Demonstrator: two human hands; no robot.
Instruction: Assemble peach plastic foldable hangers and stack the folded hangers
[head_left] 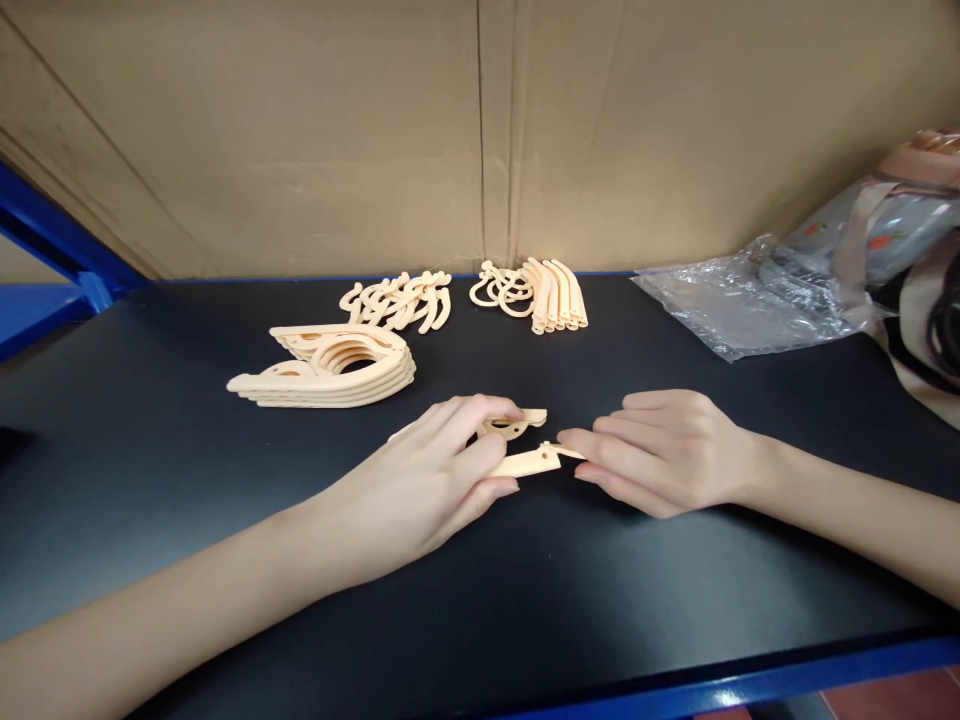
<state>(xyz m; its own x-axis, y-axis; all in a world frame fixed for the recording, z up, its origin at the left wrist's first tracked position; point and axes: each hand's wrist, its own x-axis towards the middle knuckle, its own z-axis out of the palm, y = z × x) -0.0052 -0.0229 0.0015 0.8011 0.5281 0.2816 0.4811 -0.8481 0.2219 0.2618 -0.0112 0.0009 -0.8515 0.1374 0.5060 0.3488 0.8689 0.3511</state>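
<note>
My left hand is closed around a cream plastic folding hanger, whose two ends stick out to the right of the fingers. One end shows a round hole; the rest is covered by the hand. Facing it, my right hand pinches a thin cream piece that meets the nearer end of the hanger. Most of that piece is hidden by the fingers, and I cannot tell whether the two are joined. Behind my left hand lies a stack of matching hanger bodies.
Loose curved cream pieces lie at the back, beside cream hooks and a row of curved arms. A clear plastic bag and a strapped bottle occupy the back right. Cardboard walls the black table's far edge.
</note>
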